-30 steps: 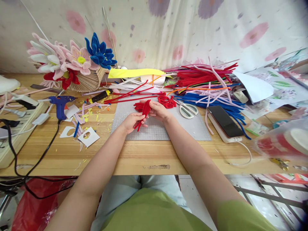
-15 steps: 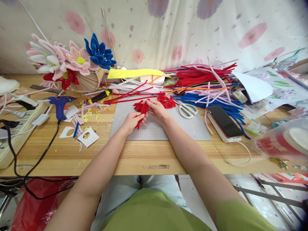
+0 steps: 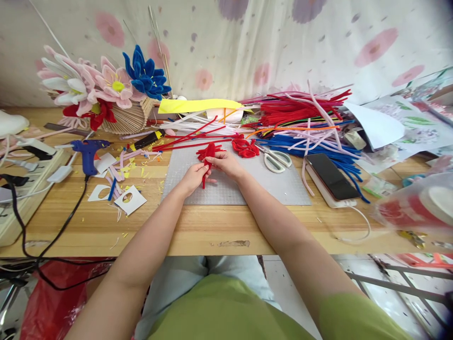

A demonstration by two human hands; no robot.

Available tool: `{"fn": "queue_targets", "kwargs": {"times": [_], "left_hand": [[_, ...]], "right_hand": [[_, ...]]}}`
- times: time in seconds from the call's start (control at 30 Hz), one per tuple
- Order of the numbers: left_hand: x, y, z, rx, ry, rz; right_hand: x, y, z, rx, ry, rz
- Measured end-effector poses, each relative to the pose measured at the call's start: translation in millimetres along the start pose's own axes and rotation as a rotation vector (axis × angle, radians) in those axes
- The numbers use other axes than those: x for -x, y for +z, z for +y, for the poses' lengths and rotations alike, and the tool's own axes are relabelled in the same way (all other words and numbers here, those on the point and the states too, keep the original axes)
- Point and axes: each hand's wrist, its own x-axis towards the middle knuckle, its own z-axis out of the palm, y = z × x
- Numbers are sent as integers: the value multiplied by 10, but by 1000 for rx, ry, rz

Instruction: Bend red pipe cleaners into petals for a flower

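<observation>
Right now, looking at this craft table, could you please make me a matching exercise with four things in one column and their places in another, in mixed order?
Things:
1. glue gun
2. scissors
3. phone
4. red pipe-cleaner piece

Places:
A. held between the left hand and right hand
B. on the table's left part, beside paper scraps
C. right of the grey mat, on a white block
D. on the grey mat's far right corner

Pairs: 1-B, 2-D, 3-C, 4-A

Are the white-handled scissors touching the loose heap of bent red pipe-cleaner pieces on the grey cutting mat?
Cannot tell. In the head view the scissors have their blade tips right at the red heap, with no plain gap or contact.
</observation>
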Motion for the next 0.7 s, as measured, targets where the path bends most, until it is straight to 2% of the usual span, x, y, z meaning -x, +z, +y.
{"fn": "queue_targets", "kwargs": {"times": [0.13,0.3,0.5,0.7], "left_hand": [[1,-41,20,-92,-68,19],[-7,-75,35,-172,-75,23],[35,-129,101,-155,-174,-58],[39,-140,105,-179,-197,-17]], "right_hand": [[23,-37,-29,104,23,-107],[26,-80,-33,186,-48,-51],[11,-130,19,182,-17,-116],[-28,-92,49,273,-88,-30]]}}
